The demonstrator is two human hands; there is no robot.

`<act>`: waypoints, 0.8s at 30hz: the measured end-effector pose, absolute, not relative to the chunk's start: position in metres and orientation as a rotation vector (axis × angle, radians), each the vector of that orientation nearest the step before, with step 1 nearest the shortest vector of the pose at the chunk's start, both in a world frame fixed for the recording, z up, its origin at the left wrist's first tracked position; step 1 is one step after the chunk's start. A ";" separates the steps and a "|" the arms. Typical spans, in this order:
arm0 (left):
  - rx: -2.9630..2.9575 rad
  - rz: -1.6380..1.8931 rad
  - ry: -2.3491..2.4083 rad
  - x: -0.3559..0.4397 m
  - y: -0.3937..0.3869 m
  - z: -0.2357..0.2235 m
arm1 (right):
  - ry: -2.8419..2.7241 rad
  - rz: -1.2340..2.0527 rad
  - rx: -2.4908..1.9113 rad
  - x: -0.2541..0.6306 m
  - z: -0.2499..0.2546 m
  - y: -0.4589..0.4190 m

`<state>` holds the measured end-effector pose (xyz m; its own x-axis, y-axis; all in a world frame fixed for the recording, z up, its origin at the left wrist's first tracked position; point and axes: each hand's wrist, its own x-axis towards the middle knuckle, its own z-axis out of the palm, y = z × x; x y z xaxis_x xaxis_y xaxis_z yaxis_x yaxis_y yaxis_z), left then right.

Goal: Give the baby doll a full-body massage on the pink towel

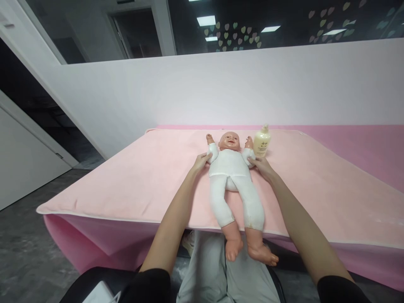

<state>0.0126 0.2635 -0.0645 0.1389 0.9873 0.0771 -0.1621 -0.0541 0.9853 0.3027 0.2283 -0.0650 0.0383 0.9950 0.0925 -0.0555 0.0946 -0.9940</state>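
Note:
A baby doll [229, 163] with a white cloth body lies on its back on a pink blanket [142, 176]. Its head points to the wall, and its bare feet hang past the table's front edge. My left hand [202, 160] pinches the doll's upper arm on the left side. On the other side, my right hand [261, 166] is closed on the other upper arm. Both doll forearms point up beside the head. A pale yellow pump bottle [261, 142] stands upright just beyond my right hand; its lower edge is close to my fingers.
A white wall [221, 92] with dark glass above rises behind the table. Pink cloth [362, 147] shows under the blanket at the right and hangs at the front. My legs [208, 273] are under the table edge. A white object [99, 292] lies at lower left.

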 end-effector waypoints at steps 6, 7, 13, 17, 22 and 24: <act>1.207 1.185 0.842 0.011 0.258 -0.056 | -1.261 1.229 -1.046 0.309 -0.065 0.228; 1.205 1.187 0.843 0.011 0.257 -0.055 | -1.267 1.224 -1.049 0.309 -0.065 0.228; 1.179 1.188 0.860 0.012 0.251 -0.053 | -1.290 1.167 -1.154 0.313 -0.064 0.224; 1.135 1.263 0.935 0.010 0.255 -0.056 | -1.337 1.124 -1.182 0.315 -0.065 0.225; 1.129 1.303 0.913 0.012 0.255 -0.057 | -1.309 1.120 -1.124 0.312 -0.068 0.228; 1.142 1.297 0.895 0.013 0.253 -0.057 | -1.298 1.140 -1.079 0.310 -0.068 0.229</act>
